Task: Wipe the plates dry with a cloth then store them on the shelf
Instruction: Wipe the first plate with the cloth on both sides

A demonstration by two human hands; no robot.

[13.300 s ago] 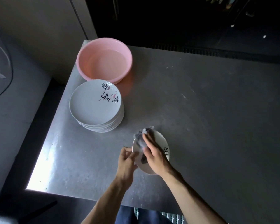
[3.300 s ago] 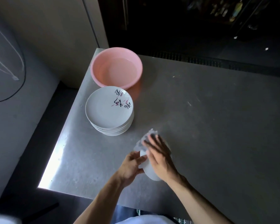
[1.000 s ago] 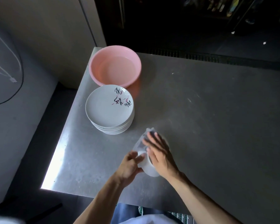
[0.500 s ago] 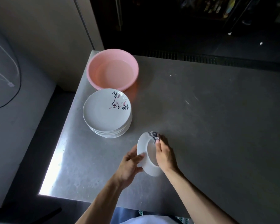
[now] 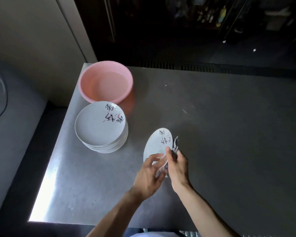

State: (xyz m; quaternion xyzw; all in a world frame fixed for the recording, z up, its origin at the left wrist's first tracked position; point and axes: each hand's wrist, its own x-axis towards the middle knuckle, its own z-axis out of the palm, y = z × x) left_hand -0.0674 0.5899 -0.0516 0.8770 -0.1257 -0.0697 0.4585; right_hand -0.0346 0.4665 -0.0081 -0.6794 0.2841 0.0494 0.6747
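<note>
Over the near middle of the grey metal worktop (image 5: pixel 220 134), a white round plate (image 5: pixel 156 142) with black and pink brush marks near its far rim is held tilted, its face turned up and to the left.

**Right hand** (image 5: pixel 177 165): closed at the plate's right rim. The thumb lies on the face, and a crumpled grey cloth (image 5: pixel 175 144) is gripped in the fingers. The cloth's loose end stands up beside the rim.

**Left hand** (image 5: pixel 149 175): at the plate's near rim, fingers curled and spread. Motion blur hides the contact, so it cannot be told whether they grip the plate.

**Stack of white plates** (image 5: pixel 99 125): stands to the left of the held plate, well apart from it. The top plate carries the same brush marks on its far right part.

**Round pink plastic basin** (image 5: pixel 126 93): sits in the worktop's far left corner, just beyond the stack. The stack's far edge overlaps the basin's near wall in this view, and whether they touch cannot be told.

**Surroundings:** bright light reflects off the worktop's near left edge. Beyond the far edge runs a dark floor grating (image 5: pixel 212 68), with dim shelves (image 5: pixel 212 14) of blurred items behind it.
</note>
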